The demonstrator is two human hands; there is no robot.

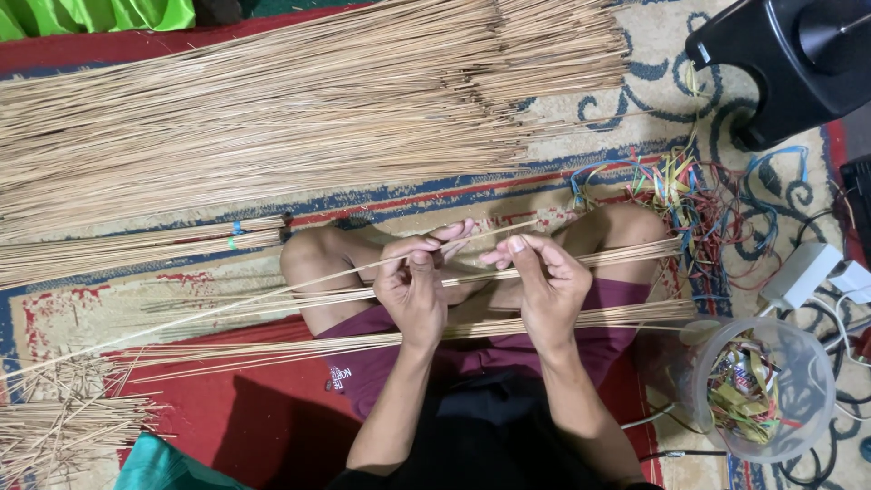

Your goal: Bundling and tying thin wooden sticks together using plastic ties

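Nearest, across the lap: loose sticks (272, 349). Above these, left hand (413, 295) and right hand (544, 290), each grip pinched shut on one thin stick (299, 289) slanting leftward. Beyond, on the patterned carpet (626, 136), a broad heap of sticks (272, 109).
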